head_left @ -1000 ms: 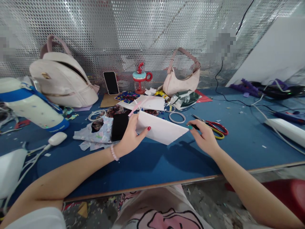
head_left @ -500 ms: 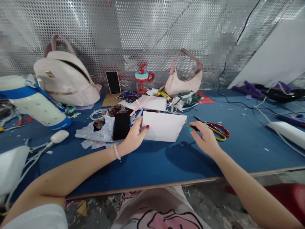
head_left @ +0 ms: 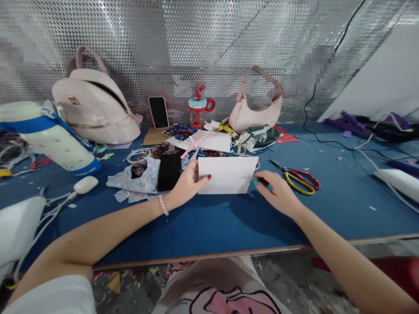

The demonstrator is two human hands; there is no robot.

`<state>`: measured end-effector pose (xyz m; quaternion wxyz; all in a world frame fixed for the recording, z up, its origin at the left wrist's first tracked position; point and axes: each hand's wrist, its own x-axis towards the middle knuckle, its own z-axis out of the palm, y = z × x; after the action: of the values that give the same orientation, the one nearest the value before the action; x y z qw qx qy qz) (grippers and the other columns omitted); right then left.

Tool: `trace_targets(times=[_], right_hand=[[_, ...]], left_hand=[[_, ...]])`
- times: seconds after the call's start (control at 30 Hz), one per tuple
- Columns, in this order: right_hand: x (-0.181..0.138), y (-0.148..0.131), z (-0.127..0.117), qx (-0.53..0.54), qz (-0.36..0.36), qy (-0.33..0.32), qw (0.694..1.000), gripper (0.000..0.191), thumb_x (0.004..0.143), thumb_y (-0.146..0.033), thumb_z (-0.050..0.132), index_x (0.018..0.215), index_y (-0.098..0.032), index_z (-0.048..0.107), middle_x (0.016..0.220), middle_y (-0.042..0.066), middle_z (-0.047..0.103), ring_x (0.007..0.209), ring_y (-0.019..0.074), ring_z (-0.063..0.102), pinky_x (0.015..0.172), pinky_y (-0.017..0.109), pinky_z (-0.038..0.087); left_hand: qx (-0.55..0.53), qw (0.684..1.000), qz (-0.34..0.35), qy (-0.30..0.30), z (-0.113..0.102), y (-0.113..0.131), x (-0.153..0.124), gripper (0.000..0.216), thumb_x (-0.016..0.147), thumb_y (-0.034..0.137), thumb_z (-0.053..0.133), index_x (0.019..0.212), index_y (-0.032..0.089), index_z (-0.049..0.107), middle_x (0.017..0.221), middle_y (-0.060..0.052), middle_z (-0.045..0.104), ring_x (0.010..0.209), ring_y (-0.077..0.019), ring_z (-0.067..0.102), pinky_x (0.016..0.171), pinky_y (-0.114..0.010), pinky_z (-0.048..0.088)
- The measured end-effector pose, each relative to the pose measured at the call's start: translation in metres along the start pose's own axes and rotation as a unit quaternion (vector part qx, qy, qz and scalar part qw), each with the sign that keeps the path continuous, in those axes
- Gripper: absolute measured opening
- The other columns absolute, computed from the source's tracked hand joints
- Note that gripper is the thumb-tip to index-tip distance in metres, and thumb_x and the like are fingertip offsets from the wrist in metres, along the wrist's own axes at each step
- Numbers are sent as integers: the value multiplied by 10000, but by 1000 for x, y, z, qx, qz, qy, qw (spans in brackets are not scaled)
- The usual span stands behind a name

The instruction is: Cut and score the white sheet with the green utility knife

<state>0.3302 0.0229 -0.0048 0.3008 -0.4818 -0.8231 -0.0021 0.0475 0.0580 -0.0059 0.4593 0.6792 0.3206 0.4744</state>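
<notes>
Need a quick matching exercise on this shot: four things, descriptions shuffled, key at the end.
Things
1. Left hand
2. Scissors
3. Cup
4. Bracelet

Descriptions
A. Red and yellow, lying to the right of the white sheet
B. Pale pink, beaded
C. Holding the white sheet
D. Pale blue and red, standing upright behind the white sheet

Pairs: 1-C, 2-A, 3-D, 4-B

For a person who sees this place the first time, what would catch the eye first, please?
Probably the white paper in the middle, held at its left edge by the left hand, with the right hand near its right edge. Next, the red-and-yellow-handled scissors lying right of that hand, and the red-handled cup standing at the back.
</notes>
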Motion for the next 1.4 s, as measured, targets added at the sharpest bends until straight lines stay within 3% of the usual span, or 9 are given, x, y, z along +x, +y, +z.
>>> trace_targets(times=[0.13, 0.3, 0.47, 0.77, 1.1, 1.4], right_hand=[[1, -6, 4, 7, -20, -30, 999, 151, 887, -239, 444, 994, -213, 546, 862, 73, 658, 787, 226, 617, 724, 371, 470], [2, -12, 7, 23, -58, -40, 997, 189, 899, -223, 430, 1028, -203, 566, 833, 74, 654, 783, 218, 612, 669, 335, 465], [2, -16, 7, 20, -94, -46, 994, 174, 884, -206, 447, 983, -206, 591, 753, 56, 631, 703, 205, 586, 647, 331, 450], [1, -15, 6, 36, -135, -46, 989, 150, 878, -178, 464, 975, -208, 573, 757, 51, 635, 688, 195, 574, 635, 331, 447], [0, -14, 8, 20, -133, -41, 990, 167, 887, -184, 451, 995, -209, 575, 828, 65, 682, 731, 206, 603, 672, 359, 473], [-1, -13, 9, 11, -110, -36, 993, 168, 885, -209, 445, 960, -213, 594, 846, 78, 685, 737, 219, 615, 670, 365, 488]], left_hand=[[32, 999, -12, 29, -2, 16, 1, 396, 748, 285, 655, 1068, 191, 441, 1016, -48, 570, 909, -186, 593, 737, -292, 510], [124, 989, 5, 81, -3, 33, 1, 352, 727, 277, 668, 1027, 185, 508, 1001, -29, 567, 864, -163, 561, 725, -263, 480], [100, 988, -2, 120, -4, 35, 1, 327, 731, 308, 683, 985, 177, 524, 954, -25, 562, 845, -160, 559, 716, -259, 471], [16, 990, -35, 132, -1, 28, 1, 337, 711, 315, 701, 964, 182, 523, 927, -15, 574, 844, -160, 575, 750, -271, 484], [-21, 989, -54, 137, 1, 23, 1, 338, 699, 287, 680, 975, 186, 512, 907, -5, 560, 793, -147, 577, 702, -268, 489], [-83, 978, -130, 142, 5, 19, 2, 350, 691, 257, 650, 989, 191, 480, 885, -1, 592, 765, -145, 603, 657, -255, 493]])
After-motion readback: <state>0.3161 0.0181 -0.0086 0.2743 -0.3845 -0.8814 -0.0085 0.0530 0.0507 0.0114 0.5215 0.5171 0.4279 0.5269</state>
